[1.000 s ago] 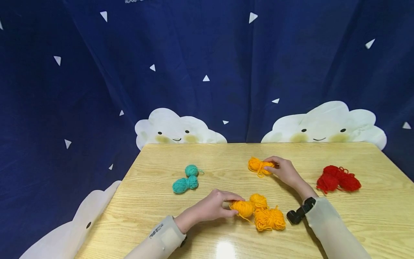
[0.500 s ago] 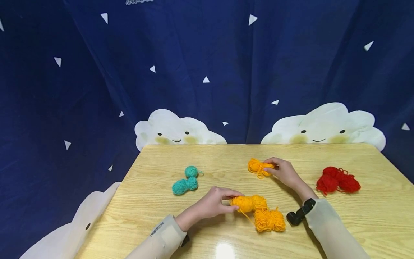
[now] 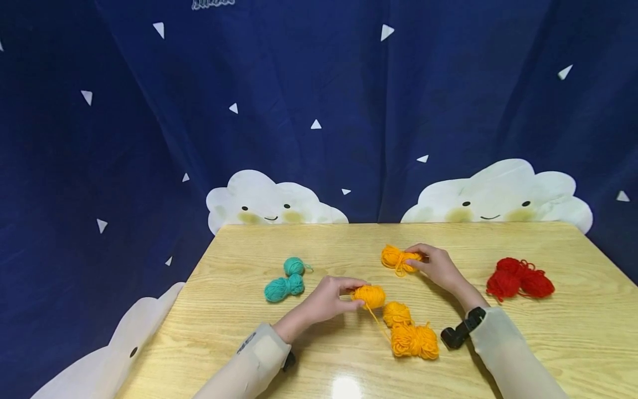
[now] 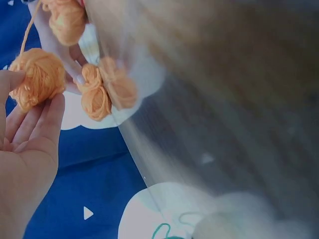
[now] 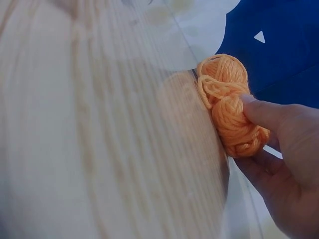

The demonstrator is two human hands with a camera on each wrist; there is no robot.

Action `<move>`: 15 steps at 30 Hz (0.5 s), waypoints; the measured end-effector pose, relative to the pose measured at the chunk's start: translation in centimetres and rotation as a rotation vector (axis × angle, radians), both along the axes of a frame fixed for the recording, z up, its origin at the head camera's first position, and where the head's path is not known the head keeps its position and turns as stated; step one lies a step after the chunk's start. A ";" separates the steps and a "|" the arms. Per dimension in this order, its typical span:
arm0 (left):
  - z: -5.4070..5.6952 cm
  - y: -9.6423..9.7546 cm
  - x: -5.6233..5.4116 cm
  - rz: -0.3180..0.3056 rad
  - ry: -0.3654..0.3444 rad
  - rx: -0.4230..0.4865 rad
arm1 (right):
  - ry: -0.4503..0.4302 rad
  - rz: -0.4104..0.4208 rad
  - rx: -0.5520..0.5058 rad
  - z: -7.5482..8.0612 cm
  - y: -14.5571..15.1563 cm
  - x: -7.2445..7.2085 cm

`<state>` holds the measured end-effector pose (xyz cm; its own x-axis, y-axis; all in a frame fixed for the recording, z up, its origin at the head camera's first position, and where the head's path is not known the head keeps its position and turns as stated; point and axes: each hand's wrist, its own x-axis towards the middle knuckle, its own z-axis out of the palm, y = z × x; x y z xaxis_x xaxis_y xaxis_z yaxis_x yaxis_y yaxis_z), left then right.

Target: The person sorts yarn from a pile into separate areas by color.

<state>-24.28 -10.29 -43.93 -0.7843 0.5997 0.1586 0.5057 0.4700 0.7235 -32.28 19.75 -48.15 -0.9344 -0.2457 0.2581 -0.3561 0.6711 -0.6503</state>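
My left hand (image 3: pixel 329 301) grips an orange ball of yarn (image 3: pixel 370 297) between thumb and fingers. In the left wrist view the ball (image 4: pixel 39 78) looks held up off the table, a strand trailing from it. In the head view that strand runs down toward two more orange yarn bundles, one small (image 3: pixel 396 314) and one larger (image 3: pixel 415 341), lying against each other. Farther back, my right hand (image 3: pixel 438 267) pinches an orange skein of yarn (image 3: pixel 399 259) tied at its middle. The right wrist view shows this skein (image 5: pixel 232 109) at the tabletop, thumb on its near side.
Teal yarn balls (image 3: pixel 285 286) lie together on the left of the wooden table (image 3: pixel 239 343). Red yarn (image 3: pixel 520 278) is bunched at the right. Behind the table's back edge hangs a dark blue curtain (image 3: pixel 279 66) with white clouds and triangles.
My left hand has moved the orange ball back and slightly left, away from the two orange bundles, and a strand now stretches between them. The right hand keeps its place on the skein.
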 end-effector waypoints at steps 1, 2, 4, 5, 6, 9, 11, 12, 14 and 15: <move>0.0 0.0 -0.2 0.015 -0.004 0.009 | 0.001 0.001 0.001 0.0 0.0 0.0; 0.0 0.0 -0.3 0.030 -0.007 0.018 | 0.003 0.002 0.000 -0.1 0.0 0.0; -0.1 -0.1 -0.6 0.059 -0.014 0.048 | 0.011 0.005 0.000 -0.1 0.0 0.0; -0.1 -0.1 -0.8 0.076 -0.025 0.062 | 0.012 0.005 -0.001 -0.1 0.0 0.0; 0.0 -0.1 -0.8 0.090 -0.036 0.079 | 0.011 0.006 -0.002 -0.1 0.0 0.0; 0.0 -0.1 -1.1 0.121 -0.044 0.120 | 0.006 0.005 -0.005 -0.1 0.0 -0.1; 0.0 -0.1 -1.3 0.144 -0.038 0.131 | 0.000 0.003 -0.009 -0.1 0.0 0.0; 0.0 -0.2 -1.3 0.154 -0.033 0.140 | 0.000 0.002 -0.010 -0.1 0.0 0.0; 0.0 -0.2 -1.5 0.176 -0.020 0.159 | 0.001 0.002 -0.011 -0.1 0.0 0.0; 0.0 -0.2 -1.6 0.189 -0.021 0.170 | 0.003 0.003 -0.011 -0.1 0.0 0.0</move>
<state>-25.88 -10.45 -43.95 -0.8842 0.4079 0.2274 0.4044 0.4252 0.8097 -32.26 19.70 -48.29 -0.9330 -0.2453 0.2633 -0.3597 0.6625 -0.6570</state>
